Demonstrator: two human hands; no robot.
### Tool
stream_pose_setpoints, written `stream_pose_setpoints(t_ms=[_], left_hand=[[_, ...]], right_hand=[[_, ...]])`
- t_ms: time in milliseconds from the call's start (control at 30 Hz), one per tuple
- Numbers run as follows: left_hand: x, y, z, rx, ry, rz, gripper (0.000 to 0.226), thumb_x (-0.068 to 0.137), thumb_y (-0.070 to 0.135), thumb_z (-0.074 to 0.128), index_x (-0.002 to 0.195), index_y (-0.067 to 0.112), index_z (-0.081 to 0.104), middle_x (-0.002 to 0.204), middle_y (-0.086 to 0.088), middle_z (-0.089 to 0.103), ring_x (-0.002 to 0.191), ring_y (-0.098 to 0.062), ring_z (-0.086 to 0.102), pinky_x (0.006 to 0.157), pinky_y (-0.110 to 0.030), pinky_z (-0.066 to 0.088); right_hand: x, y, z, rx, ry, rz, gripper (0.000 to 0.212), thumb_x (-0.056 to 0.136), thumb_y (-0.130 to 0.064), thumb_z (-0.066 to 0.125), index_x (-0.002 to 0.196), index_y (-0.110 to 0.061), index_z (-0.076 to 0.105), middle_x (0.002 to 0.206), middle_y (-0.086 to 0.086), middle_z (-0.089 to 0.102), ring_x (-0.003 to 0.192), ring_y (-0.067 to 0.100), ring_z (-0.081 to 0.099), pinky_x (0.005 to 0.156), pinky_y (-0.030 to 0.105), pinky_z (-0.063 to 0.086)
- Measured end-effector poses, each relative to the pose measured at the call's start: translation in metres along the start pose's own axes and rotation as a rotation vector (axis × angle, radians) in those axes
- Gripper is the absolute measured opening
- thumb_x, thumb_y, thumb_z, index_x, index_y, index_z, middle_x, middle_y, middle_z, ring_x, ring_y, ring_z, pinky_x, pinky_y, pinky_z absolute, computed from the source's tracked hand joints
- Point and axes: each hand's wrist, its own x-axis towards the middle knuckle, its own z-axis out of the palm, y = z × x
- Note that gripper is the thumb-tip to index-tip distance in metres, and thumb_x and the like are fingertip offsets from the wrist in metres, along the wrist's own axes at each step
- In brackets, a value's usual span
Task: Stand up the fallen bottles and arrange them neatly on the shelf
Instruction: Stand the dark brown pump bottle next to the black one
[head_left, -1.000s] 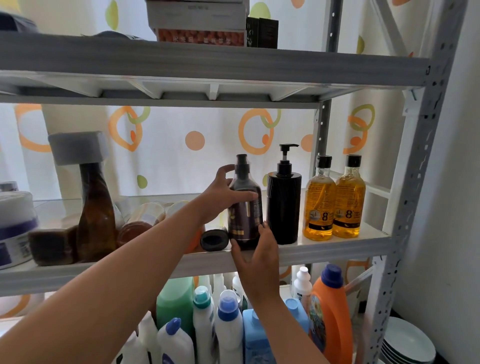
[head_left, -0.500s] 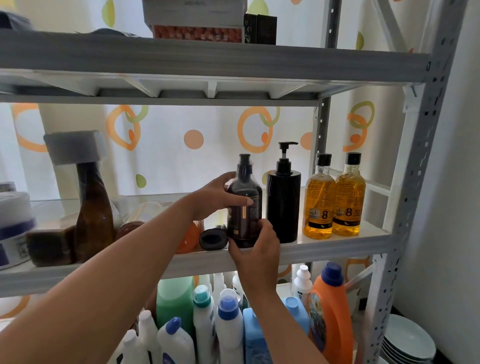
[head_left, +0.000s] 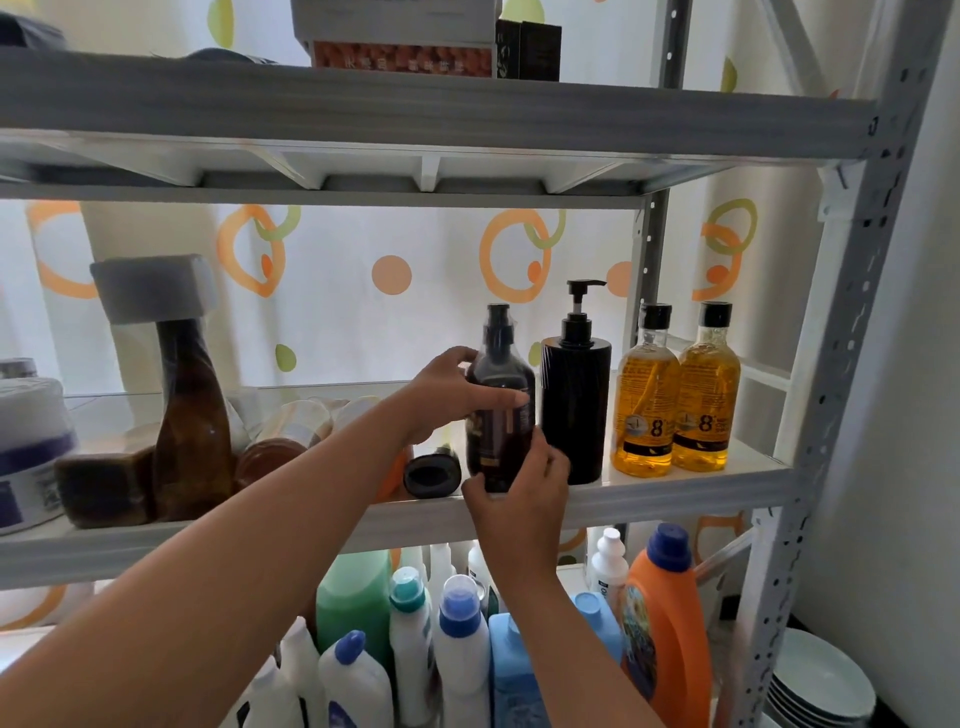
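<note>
A dark brown pump bottle (head_left: 501, 379) stands upright on the middle shelf (head_left: 649, 496), close beside a black pump bottle (head_left: 575, 400). My left hand (head_left: 452, 395) wraps its upper body from the left. My right hand (head_left: 519, 488) grips its base from the front. Right of the black one stand two amber bottles (head_left: 675, 405) with black caps. A dark bottle (head_left: 431, 470) lies on its side just left of the held one, its round end facing me. Several more bottles (head_left: 291, 436) lie fallen behind my left forearm, partly hidden.
A tall brown bottle (head_left: 189, 415) with a grey cap stands at the left, beside a brown block (head_left: 104, 486) and a white tub (head_left: 31, 447). Detergent bottles (head_left: 457, 639) crowd the shelf below. Stacked plates (head_left: 821, 680) sit on the floor at the right. Boxes (head_left: 400, 36) rest on the top shelf.
Both hands stay on the brown pump bottle. My right hand has climbed from under its base onto its lower front, and the bottle looks turned slightly.
</note>
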Motion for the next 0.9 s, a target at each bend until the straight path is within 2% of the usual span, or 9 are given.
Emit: stream_pose_setpoints(t_ms=[100,200,267,333,467,533,700,833,900], left_hand=[[-0.002,0.005,0.007,0.134,0.099,-0.023,0.074,0.057,0.045,0.086,0.113,0.019,0.045,0.104,-0.002,0.061,0.097,-0.017,0.060,0.083,-0.035,0.053],[-0.011,0.013,0.014,0.212,0.178,-0.031,0.075,0.058,0.051,0.083,0.110,0.017,0.041,0.100,0.000,0.057,0.092,-0.014,0.057,0.072,-0.029,0.050],[-0.011,0.015,0.018,0.312,0.233,-0.053,0.083,0.055,0.060,0.081,0.111,0.016,0.037,0.101,-0.001,0.055,0.094,-0.018,0.056,0.079,-0.035,0.052],[-0.009,0.015,0.014,0.276,0.205,-0.086,0.085,0.056,0.062,0.079,0.113,0.016,0.035,0.104,-0.002,0.053,0.098,-0.019,0.055,0.084,-0.038,0.052],[-0.011,0.013,-0.003,0.080,-0.076,-0.052,0.054,0.072,0.045,0.076,0.110,0.017,0.050,0.111,-0.003,0.061,0.103,-0.018,0.058,0.090,-0.032,0.050],[-0.011,0.009,-0.006,0.062,-0.098,0.005,0.037,0.076,0.032,0.076,0.106,0.021,0.058,0.107,-0.003,0.065,0.103,-0.018,0.061,0.093,-0.032,0.049],[-0.006,0.008,-0.002,0.187,0.067,-0.039,0.079,0.056,0.056,0.082,0.117,0.019,0.048,0.109,-0.002,0.063,0.101,-0.020,0.060,0.091,-0.039,0.051],[-0.012,0.018,0.015,0.395,0.208,-0.054,0.080,0.058,0.069,0.072,0.113,0.020,0.041,0.098,0.004,0.057,0.092,-0.016,0.056,0.077,-0.033,0.047],[-0.012,0.018,0.014,0.417,0.197,-0.043,0.081,0.058,0.070,0.071,0.113,0.020,0.040,0.098,0.004,0.058,0.092,-0.016,0.056,0.078,-0.033,0.047]], right_hand=[[0.001,0.000,-0.001,0.006,0.029,0.004,0.074,0.075,-0.025,0.073,0.137,-0.009,0.037,0.120,0.007,0.033,0.096,0.011,0.042,0.086,0.024,0.050],[0.000,0.001,0.000,-0.001,-0.023,0.030,0.081,0.078,-0.031,0.073,0.143,-0.011,0.030,0.123,0.008,0.039,0.105,0.017,0.046,0.089,0.023,0.043],[-0.001,0.000,0.001,-0.004,-0.036,0.030,0.080,0.079,-0.032,0.072,0.143,-0.011,0.029,0.125,0.009,0.042,0.112,0.020,0.045,0.093,0.026,0.041],[-0.002,0.000,0.001,0.009,-0.051,0.038,0.079,0.080,-0.031,0.071,0.144,-0.012,0.027,0.127,0.009,0.043,0.115,0.020,0.043,0.094,0.024,0.038],[-0.001,0.002,-0.002,0.008,-0.052,0.025,0.077,0.080,-0.030,0.070,0.143,-0.015,0.027,0.129,0.008,0.044,0.117,0.018,0.042,0.091,0.021,0.035],[-0.001,0.002,-0.001,0.008,-0.056,0.023,0.077,0.081,-0.029,0.069,0.143,-0.015,0.026,0.130,0.007,0.043,0.117,0.018,0.042,0.092,0.022,0.036],[-0.003,0.005,0.004,-0.005,0.020,-0.009,0.073,0.076,-0.023,0.071,0.139,-0.009,0.037,0.123,0.010,0.038,0.104,0.018,0.047,0.089,0.025,0.046],[-0.002,0.008,0.007,0.011,0.035,0.008,0.077,0.075,-0.024,0.073,0.140,-0.007,0.035,0.120,0.012,0.043,0.105,0.020,0.048,0.088,0.031,0.048],[-0.001,0.009,0.006,0.015,0.029,0.012,0.080,0.076,-0.026,0.074,0.141,-0.009,0.033,0.122,0.011,0.042,0.107,0.020,0.046,0.089,0.030,0.046]])
